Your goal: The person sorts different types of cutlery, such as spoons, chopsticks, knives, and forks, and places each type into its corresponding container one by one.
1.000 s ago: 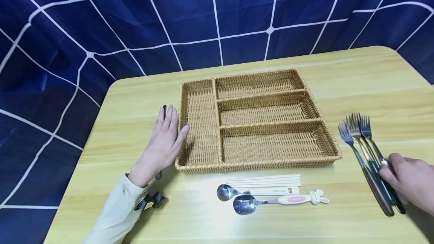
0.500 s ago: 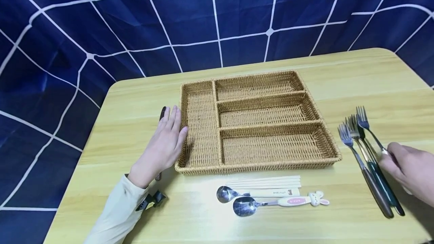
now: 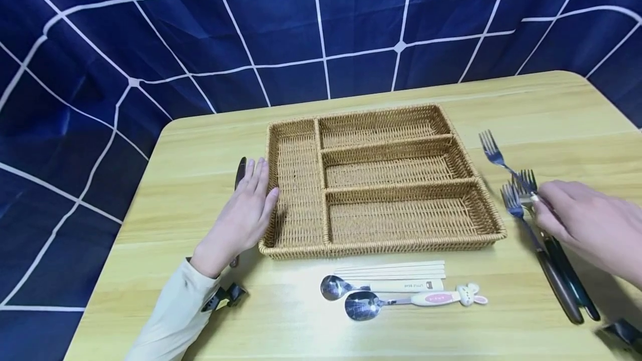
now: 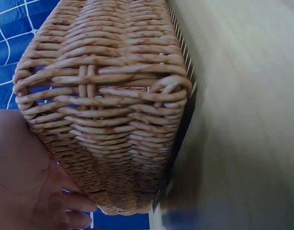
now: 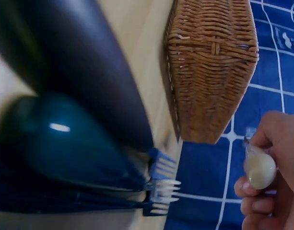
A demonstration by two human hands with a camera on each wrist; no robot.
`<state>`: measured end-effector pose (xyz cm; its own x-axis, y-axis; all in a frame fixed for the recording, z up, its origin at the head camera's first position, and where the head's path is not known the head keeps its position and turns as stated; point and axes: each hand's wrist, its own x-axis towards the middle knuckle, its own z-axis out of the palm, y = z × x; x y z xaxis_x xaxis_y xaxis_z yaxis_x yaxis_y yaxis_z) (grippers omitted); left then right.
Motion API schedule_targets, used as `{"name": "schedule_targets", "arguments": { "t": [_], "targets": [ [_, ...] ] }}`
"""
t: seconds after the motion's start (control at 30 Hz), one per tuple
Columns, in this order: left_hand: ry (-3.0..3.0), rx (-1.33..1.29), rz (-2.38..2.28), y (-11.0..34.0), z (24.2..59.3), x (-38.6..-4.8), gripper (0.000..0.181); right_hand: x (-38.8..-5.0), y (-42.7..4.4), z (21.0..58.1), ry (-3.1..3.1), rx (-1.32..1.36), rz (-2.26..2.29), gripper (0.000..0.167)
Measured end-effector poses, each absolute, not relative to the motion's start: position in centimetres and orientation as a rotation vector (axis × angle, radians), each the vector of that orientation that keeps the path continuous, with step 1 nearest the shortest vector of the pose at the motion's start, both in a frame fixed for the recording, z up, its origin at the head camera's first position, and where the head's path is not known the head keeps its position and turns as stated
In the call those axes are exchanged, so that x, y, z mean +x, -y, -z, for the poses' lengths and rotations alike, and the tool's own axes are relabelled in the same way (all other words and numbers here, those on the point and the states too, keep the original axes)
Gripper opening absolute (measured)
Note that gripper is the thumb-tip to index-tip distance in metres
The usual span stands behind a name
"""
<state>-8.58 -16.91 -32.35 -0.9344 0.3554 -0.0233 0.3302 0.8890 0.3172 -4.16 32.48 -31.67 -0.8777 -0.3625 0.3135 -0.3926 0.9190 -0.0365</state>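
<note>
My left hand lies with straight fingers against the left rim of a wicker tray that has several compartments; the left wrist view shows the hand along the basketwork. My right hand pinches a fork by its pale handle, tines pointing away to the upper left. The right wrist view shows the white handle end between thumb and fingers. Beneath that hand lie more forks, one with a dark brown handle and one with a dark green handle. Their upper parts are partly hidden.
A spoon with a rabbit handle, another with a bear print and white chopsticks lie before the tray. A slim dark utensil is partly under my left hand. Blue gridded cloth hangs behind the table.
My right hand has lifted the pale-handled fork from beside the other forks and carried it up and left toward the tray. The left hand has stayed nearly still.
</note>
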Motion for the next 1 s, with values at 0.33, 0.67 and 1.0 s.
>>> {"name": "schedule_targets", "arguments": {
  "t": [0.33,0.67,1.0],
  "targets": [
    [-2.981,0.545,-0.477,16.9,32.4,-8.5,0.062,-6.3,-30.7,30.0,2.719,0.900,-0.081,0.025],
    [-2.989,0.561,-0.479,16.9,32.6,-8.5,0.062,-8.7,-28.6,29.5,2.523,1.202,-0.103,0.035],
    [-2.993,0.572,-0.502,16.9,32.5,-8.6,0.062,-9.9,-26.1,29.3,2.401,1.348,-0.037,0.041]
  ]
}}
